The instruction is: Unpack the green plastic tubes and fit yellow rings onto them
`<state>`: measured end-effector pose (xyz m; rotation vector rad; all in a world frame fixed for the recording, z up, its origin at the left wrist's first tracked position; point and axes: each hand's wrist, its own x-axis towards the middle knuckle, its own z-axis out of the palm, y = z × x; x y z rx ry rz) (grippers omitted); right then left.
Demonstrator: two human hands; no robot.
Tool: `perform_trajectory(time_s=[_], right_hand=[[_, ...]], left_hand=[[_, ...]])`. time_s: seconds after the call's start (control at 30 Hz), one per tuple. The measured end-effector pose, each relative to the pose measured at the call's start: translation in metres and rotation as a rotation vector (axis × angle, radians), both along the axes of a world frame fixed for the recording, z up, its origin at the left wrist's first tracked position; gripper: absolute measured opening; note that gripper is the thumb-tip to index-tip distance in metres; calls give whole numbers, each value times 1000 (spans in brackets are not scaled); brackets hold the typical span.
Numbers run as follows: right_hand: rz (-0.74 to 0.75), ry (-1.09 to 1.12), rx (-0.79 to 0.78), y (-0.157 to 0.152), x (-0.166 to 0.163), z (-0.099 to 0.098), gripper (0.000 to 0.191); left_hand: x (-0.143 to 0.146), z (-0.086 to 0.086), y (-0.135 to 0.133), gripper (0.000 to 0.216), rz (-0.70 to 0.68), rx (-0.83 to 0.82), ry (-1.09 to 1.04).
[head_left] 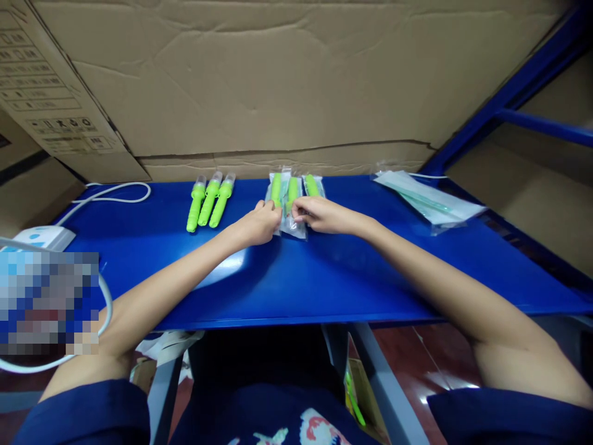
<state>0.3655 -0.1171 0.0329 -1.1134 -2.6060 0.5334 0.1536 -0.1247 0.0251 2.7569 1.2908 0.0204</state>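
Three bright green sticks in clear plastic bags lie side by side at the middle back of the blue table. My left hand [262, 224] is closed at the lower end of the left bagged stick [277, 185], beside the middle bag. From the right, my right hand [323, 215] pinches the clear plastic bag [294, 230] around the middle stick; its fingertips are partly hidden. The right bagged stick [312, 184] lies just behind my right hand. To the left rest three unbagged green sticks [210, 204] with ribbed bodies and clear caps.
A stack of flat plastic bags [428, 201] lies at the right back of the blue table [296, 284]. A white power strip [44, 237] and white cable [123, 190] are at the left. Cardboard [278, 80] walls the back, and a blue metal frame [504, 86] stands right.
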Motion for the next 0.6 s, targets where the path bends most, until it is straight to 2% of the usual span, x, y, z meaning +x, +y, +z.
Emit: perform_trajectory(time_s=[0.17, 0.33, 0.43, 0.6], right_hand=[[39, -87, 36, -3, -3, 8, 24], [1, -198, 64, -14, -10, 18, 29], [-49, -300, 73, -25, -17, 28, 30], [-41, -344, -17, -39, -21, 34, 30]], left_hand=[[0, 7, -6, 24, -40, 42, -1], [-5, 2, -14, 33, -35, 162, -84], [-7, -3, -12, 30, -23, 189, -115], [-10, -6, -7, 25, -50, 171, -143]])
